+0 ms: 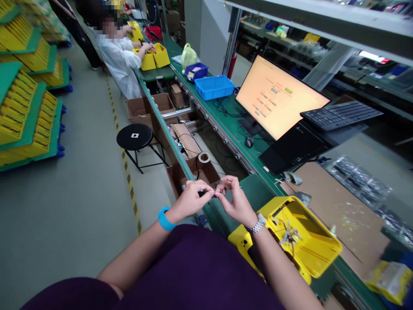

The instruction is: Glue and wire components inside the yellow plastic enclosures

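My left hand, with a blue band at the wrist, is closed around a small black part whose kind I cannot make out. Fingertips of my right hand meet the other end of that part in a pinch; a metal watch sits on this wrist. Both hands are held in front of my body, over the edge of the green bench. Beside my right forearm lies an opened yellow plastic housing, with wires and small parts inside. The forearm hides some of it.
A monitor, a keyboard and a blue bin stand along the bench. A black stool is on the floor at left. Another person works farther up the line. Stacked yellow housings fill the far left.
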`<state>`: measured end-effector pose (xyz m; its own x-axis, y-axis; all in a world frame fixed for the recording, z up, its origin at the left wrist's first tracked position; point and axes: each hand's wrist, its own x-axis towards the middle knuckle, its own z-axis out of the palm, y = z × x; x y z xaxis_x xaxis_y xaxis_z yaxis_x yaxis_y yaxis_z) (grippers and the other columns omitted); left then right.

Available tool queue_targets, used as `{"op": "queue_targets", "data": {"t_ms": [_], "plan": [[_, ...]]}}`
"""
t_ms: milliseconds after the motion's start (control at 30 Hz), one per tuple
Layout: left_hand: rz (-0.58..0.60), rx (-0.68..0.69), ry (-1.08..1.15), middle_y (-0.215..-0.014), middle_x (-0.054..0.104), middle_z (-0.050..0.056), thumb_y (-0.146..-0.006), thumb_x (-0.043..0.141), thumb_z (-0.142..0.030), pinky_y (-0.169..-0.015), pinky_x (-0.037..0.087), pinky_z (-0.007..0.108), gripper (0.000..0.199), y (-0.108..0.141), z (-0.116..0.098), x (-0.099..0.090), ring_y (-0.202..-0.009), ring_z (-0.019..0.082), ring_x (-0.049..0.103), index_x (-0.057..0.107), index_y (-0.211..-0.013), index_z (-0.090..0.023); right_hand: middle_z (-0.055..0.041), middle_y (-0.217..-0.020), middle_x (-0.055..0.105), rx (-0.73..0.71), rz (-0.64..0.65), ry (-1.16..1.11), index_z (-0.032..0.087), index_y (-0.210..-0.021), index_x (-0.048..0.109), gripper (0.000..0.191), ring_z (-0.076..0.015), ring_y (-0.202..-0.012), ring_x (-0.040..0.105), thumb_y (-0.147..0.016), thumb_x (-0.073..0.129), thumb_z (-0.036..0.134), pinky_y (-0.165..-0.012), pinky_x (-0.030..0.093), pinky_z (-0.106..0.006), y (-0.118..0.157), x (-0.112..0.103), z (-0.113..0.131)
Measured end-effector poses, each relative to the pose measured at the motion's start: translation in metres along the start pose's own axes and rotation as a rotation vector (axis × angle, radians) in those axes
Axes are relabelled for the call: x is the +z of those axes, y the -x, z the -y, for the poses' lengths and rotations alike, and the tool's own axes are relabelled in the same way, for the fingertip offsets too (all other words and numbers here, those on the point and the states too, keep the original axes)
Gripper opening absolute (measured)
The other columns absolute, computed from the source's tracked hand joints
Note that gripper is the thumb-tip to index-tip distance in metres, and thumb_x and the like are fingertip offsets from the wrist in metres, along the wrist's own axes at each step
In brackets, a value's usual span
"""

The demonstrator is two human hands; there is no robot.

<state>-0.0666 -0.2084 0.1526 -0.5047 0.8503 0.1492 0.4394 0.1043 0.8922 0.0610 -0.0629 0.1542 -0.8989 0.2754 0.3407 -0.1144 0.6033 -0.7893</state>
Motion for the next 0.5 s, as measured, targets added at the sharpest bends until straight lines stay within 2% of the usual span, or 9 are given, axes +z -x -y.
{"op": "queue_targets", "data": {"t_ms": [67,100,167,233,333,400,500], "plan": [[-0.07,-0.06,-0.033,-0.079,0.073,0.001,-0.092,0.06,-0.024,-0.076,0.047,0.03,0.022,-0.001,0.021,0.007,-0.074,0.016,0.064,0.074,-0.076,-0.021,-0.0048,-0.098,0.068,-0.153,-0.005,0.174,0.024,-0.108,0.046,0.023,-0.0193,-0.08,0.061,-0.094,0.053,0.007,-0.079,0.039,-0.04,0.006,0.007,0.001],[-0.126,-0.116,-0.023,-0.081,0.074,0.002,-0.091,0.06,-0.025,-0.077,0.048,0.031,0.02,-0.002,0.038,0.01,-0.076,0.017,0.065,0.073,-0.076,-0.021,-0.0049,-0.1,0.068,-0.215,-0.03,0.223,0.024,-0.104,0.046,0.023,-0.0192,-0.081,0.06,-0.093,0.051,0.004,-0.079,0.037,-0.041,0.01,0.011,0.002],[-0.238,-0.262,0.046,-0.088,0.075,0.004,-0.089,0.063,-0.032,-0.08,0.049,0.032,0.018,-0.003,0.081,0.013,-0.084,0.02,0.067,0.074,-0.082,-0.02,-0.0037,-0.1,0.068,-0.24,-0.111,0.218,0.025,-0.108,0.045,0.027,-0.0184,-0.079,0.06,-0.094,0.052,0.004,-0.081,0.037,-0.042,0.019,0.018,0.004],[-0.316,-0.391,0.119,-0.088,0.075,0.006,-0.083,0.069,-0.037,-0.08,0.051,0.032,0.018,-0.002,0.13,0.013,-0.086,0.022,0.068,0.072,-0.085,-0.02,-0.0025,-0.097,0.067,-0.122,-0.201,0.088,0.027,-0.123,0.042,0.035,-0.0181,-0.075,0.059,-0.096,0.056,0.01,-0.082,0.041,-0.042,0.028,0.021,0.004],[-0.349,-0.473,0.148,-0.072,0.069,0.003,-0.077,0.072,-0.038,-0.072,0.051,0.032,0.028,0.005,0.194,0.013,-0.072,0.02,0.065,0.065,-0.095,-0.018,-0.0024,-0.094,0.064,0.134,-0.28,-0.166,0.029,-0.135,0.035,0.046,-0.0193,-0.074,0.055,-0.098,0.06,0.021,-0.078,0.046,-0.04,0.044,0.018,0.0],[-0.371,-0.51,0.174,-0.067,0.065,-0.001,-0.074,0.073,-0.039,-0.068,0.05,0.03,0.042,0.008,0.222,0.015,-0.066,0.018,0.063,0.057,-0.107,-0.018,-0.0027,-0.094,0.064,0.24,-0.326,-0.245,0.029,-0.134,0.036,0.046,-0.0196,-0.074,0.054,-0.098,0.063,0.025,-0.078,0.047,-0.04,0.056,0.011,-0.004],[-0.384,-0.544,0.197,-0.068,0.063,-0.004,-0.074,0.073,-0.04,-0.066,0.049,0.027,0.05,0.008,0.249,0.021,-0.065,0.015,0.063,0.046,-0.111,-0.02,-0.0023,-0.094,0.064,0.327,-0.393,-0.262,0.028,-0.131,0.038,0.045,-0.0188,-0.073,0.052,-0.096,0.067,0.029,-0.078,0.046,-0.039,0.075,-0.002,-0.011]]}}
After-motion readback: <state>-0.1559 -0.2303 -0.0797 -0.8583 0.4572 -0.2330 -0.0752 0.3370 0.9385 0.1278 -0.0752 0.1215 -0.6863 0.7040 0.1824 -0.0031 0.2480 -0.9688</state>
